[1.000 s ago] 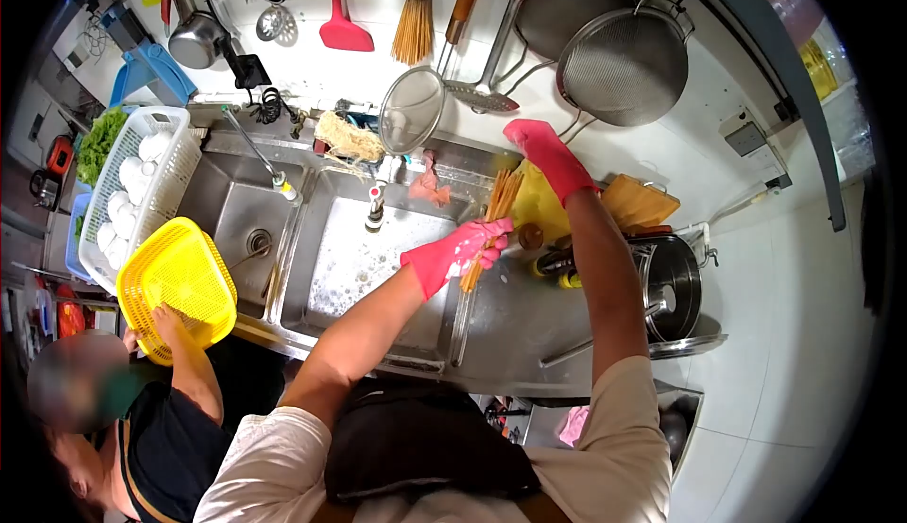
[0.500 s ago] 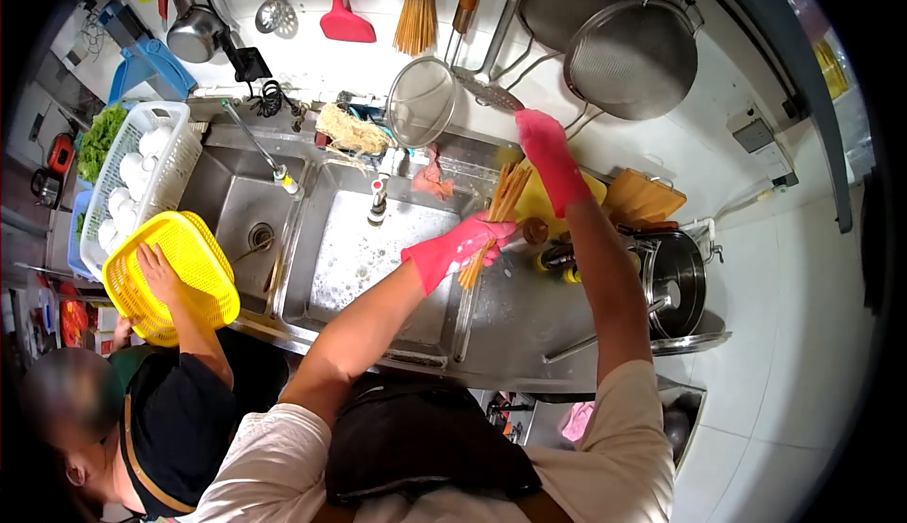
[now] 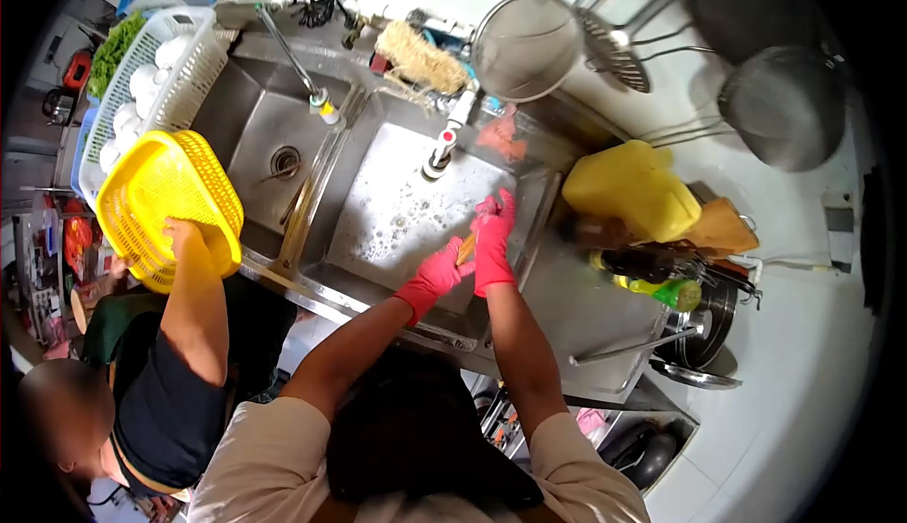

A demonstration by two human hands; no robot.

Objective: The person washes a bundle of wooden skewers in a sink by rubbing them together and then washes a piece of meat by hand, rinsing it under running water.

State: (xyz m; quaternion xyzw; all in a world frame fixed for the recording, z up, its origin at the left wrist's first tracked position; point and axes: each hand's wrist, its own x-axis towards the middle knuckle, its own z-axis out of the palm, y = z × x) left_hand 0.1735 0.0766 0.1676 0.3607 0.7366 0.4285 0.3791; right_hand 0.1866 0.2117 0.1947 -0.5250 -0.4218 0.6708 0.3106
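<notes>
Both my hands wear pink rubber gloves and are over the right-hand sink basin [image 3: 326, 240], which has soapy water in it. My left hand [image 3: 439, 273] is closed round a bundle of wooden chopsticks [image 3: 466, 250]; only a short stretch of it shows between the gloves. Right beside it, my right hand [image 3: 492, 240] wraps the upper part of the same bundle, its fingers curled and hiding most of the sticks. A white tap [image 3: 440, 156] with a red mark points down into the basin, left of my hands.
On the left a co-worker's hand [image 3: 183, 232] holds yellow baskets [image 3: 142, 178]. A white crate [image 3: 189, 69] contains white bowls. Right of the basin are a yellow jug [image 3: 628, 188], bottles and a pot [image 3: 718, 320]. Strainers [image 3: 527, 46] hang on the wall.
My right hand has come down from near the hanging utensils to the chopsticks. My left hand has brought the bundle over the basin. The view has shifted, and the co-worker's baskets have tilted.
</notes>
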